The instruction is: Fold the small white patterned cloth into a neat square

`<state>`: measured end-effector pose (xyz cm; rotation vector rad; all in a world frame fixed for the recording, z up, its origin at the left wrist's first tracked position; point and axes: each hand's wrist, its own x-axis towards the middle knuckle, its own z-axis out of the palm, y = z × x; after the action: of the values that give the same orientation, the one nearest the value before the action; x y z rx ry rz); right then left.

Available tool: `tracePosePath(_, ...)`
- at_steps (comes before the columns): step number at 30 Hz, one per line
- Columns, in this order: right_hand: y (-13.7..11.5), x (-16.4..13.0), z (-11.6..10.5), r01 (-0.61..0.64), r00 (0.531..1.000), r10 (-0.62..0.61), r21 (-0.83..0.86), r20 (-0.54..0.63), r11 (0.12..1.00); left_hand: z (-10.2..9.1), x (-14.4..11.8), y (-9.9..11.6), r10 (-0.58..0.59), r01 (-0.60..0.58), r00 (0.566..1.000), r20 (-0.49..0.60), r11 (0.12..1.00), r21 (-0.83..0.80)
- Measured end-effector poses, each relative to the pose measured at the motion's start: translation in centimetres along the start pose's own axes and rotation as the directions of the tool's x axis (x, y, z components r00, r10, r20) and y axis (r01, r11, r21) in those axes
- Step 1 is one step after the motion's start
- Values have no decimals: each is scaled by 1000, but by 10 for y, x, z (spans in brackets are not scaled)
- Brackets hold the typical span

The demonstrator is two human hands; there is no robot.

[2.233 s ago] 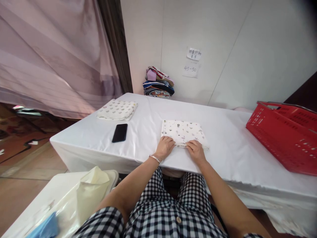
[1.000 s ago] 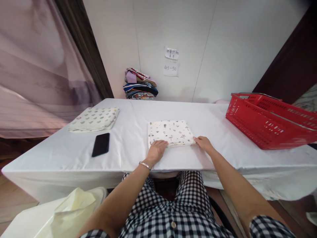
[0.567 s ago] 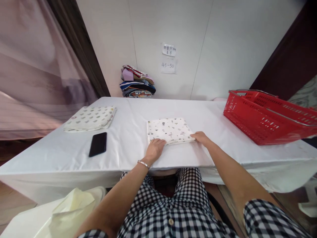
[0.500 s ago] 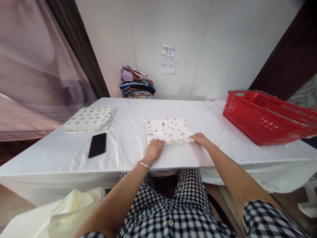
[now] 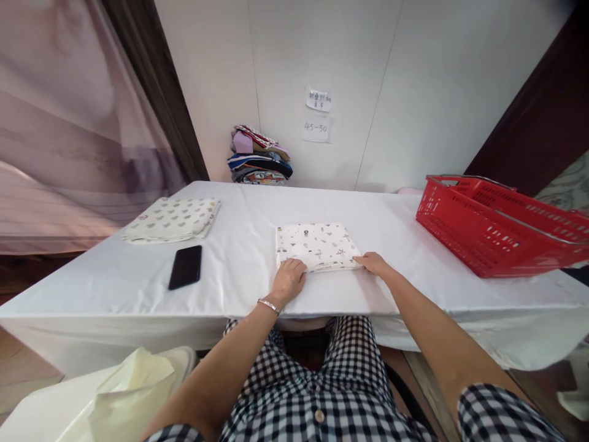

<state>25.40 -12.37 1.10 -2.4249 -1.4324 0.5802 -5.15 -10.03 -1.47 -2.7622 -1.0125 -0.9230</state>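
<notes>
A white cloth (image 5: 317, 242) with small printed figures lies folded into a flat rectangle in the middle of the table, its layers showing along the near edge. At its near left corner is my left hand (image 5: 289, 282), fingers closed together on the cloth's edge, a bracelet on the wrist. My right hand (image 5: 372, 263) pinches the near right corner between thumb and fingers. The fingertips of both hands are partly hidden.
A second folded cloth (image 5: 177, 218) with a grey-green print lies at the left, a black phone (image 5: 185, 267) in front of it. A red basket (image 5: 488, 233) stands at the right. Behind the white-covered table (image 5: 239, 245) is a stack of folded fabrics (image 5: 260, 161).
The view has tilted slightly, shifting the scene a little. Both hands stay at the same corners of the folded cloth, which keeps its shape.
</notes>
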Motion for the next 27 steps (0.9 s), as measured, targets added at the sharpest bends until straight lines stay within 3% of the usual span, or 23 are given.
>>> tracePosePath(3,-7,-7,-2,25,997,-29,-53,-75,998,0,0,0,-6,6,1000,-8,1000,-6)
tracePosePath(5,-14,-14,1,183,954,-207,-126,-215,975,1,0,0,-7,7,1000,-6,1000,-7)
tracePosePath(7,-23,-23,9,427,825,-479,-226,-298,876,1,-1,-1,-6,6,1000,-2,1000,-5)
tracePosePath(8,-27,-28,15,532,754,-592,-266,-283,804,1,-1,-1,-6,6,1000,0,1000,-4)
tracePosePath(10,-33,-36,29,637,692,-698,-301,-183,710,1,-1,-1,-9,9,1000,3,1000,-2)
tracePosePath(12,-34,-41,42,638,711,-696,-324,-100,698,1,-1,0,-18,18,1000,4,1000,1)
tracePosePath(15,-29,-45,54,605,742,-664,-336,-93,722,-1,-1,1,-28,28,1000,7,1000,3)
tracePosePath(19,-21,-45,59,612,715,-682,-335,-152,716,-5,-6,2,-62,62,998,1,998,-6)
tracePosePath(22,-20,-44,59,622,696,-695,-333,-177,708,-12,-14,0,-172,171,984,-50,985,-27)
tracePosePath(25,-19,-44,60,630,684,-705,-337,-185,700,-19,-20,-5,-348,335,933,-97,933,-130)
tracePosePath(27,-19,-44,61,630,678,-709,-343,-193,696,-22,-22,-10,-544,505,835,-83,818,-276)
